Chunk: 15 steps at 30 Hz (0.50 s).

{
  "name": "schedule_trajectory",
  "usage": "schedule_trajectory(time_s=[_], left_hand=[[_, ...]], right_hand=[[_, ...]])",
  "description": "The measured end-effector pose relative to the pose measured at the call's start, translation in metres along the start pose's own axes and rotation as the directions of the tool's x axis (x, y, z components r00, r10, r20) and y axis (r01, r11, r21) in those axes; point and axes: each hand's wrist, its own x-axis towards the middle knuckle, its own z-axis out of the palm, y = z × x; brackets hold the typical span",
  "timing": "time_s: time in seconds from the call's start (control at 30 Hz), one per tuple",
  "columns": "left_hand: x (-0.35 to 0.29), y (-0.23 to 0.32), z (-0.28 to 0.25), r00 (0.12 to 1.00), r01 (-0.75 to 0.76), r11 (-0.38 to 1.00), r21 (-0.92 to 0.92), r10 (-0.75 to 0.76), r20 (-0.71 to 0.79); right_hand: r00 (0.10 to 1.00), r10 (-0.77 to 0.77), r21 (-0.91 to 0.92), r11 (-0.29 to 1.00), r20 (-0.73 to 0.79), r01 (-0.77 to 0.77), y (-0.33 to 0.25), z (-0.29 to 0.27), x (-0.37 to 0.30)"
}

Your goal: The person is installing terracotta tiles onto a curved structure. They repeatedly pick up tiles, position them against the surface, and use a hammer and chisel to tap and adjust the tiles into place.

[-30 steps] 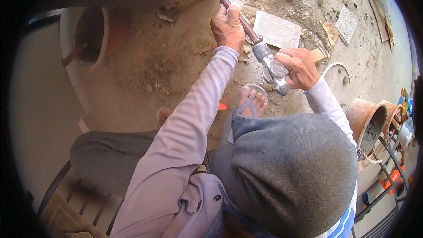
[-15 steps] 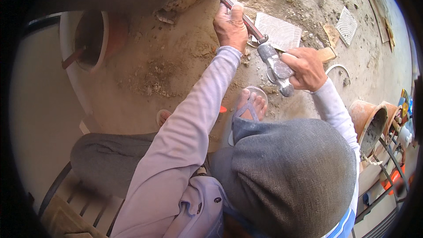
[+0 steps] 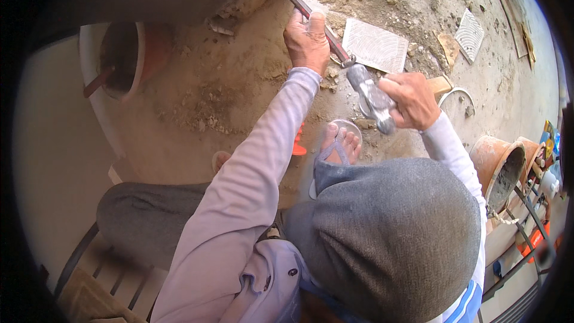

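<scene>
My left hand (image 3: 307, 40) is wrapped round a long reddish-brown chisel (image 3: 338, 49), which slants from the upper left down to the right. Its far tip reaches a dark, shadowed mass at the top, where the exact contact is hard to see. Closed round the handle of a ball-peen hammer (image 3: 369, 97), my right hand (image 3: 412, 100) holds its grey, dusty head against or right beside the chisel's struck end. Part of the wooden handle sticks out past my right hand. Just behind the hammer lies a pale tile (image 3: 375, 43) with curved ridges.
Rubble and dust cover the ground (image 3: 215, 98). A second ridged tile (image 3: 469, 34) lies far right. At left stands a large bucket (image 3: 141, 63); at right, a mortar-stained bucket (image 3: 491, 154) is beside a black metal rack (image 3: 529, 209). My sandalled foot (image 3: 341, 143) is below the hammer.
Both hands, the chisel and the hammer have shifted slightly left and down. More of an orange object shows beside my left forearm.
</scene>
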Motion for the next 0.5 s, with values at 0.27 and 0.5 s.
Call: schedule_trajectory(time_s=[0.27, 0.5], left_hand=[[0.001, 0.006, 0.004, 0.993, -0.060, 0.908, 0.415, 0.095, -0.063], [-0.025, 0.008, -0.051, 0.983, 0.026, 0.897, 0.441, -0.103, 0.151]], right_hand=[[0.991, 0.130, 0.068, 0.989, 0.031, -0.131, 0.004, 0.011, -0.003], [0.955, 0.231, 0.127, 0.958, 0.185, -0.256, -0.036, 0.010, -0.028]])
